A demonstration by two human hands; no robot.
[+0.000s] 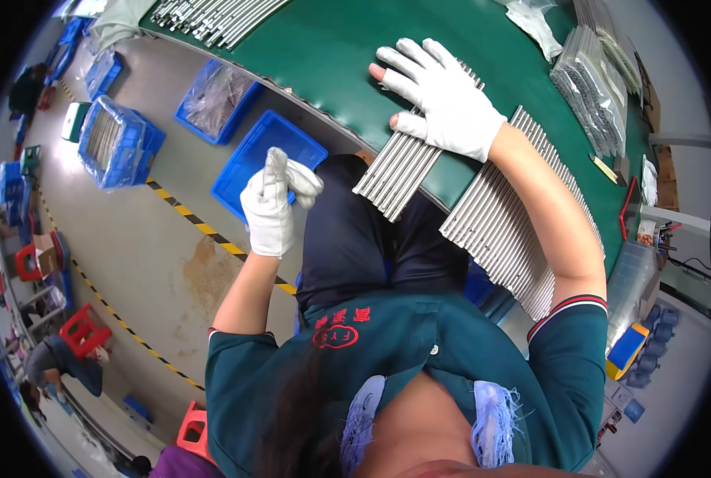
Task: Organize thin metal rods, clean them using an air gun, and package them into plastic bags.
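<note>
My right hand (451, 107), in a white glove with two bare fingertips, lies across a small row of shiny metal rods (397, 171). Its fingers are spread and stretched over the rods, not wrapped round them. The near ends of these rods reach past the table's front edge. To the right, under my forearm, lies a larger row of similar rods (503, 227) side by side. My left hand (276, 203), also gloved in white, is raised off the table beside my lap. Its fingers are folded in, and nothing sticks out of them.
More rods (216, 17) lie at the far left of the green table (335, 60). Plastic-wrapped bundles (590, 88) and a yellow-handled tool (602, 167) are on the right. Blue bins (236, 179) stand on the floor at left, near striped tape (204, 227). Other people sit farther off.
</note>
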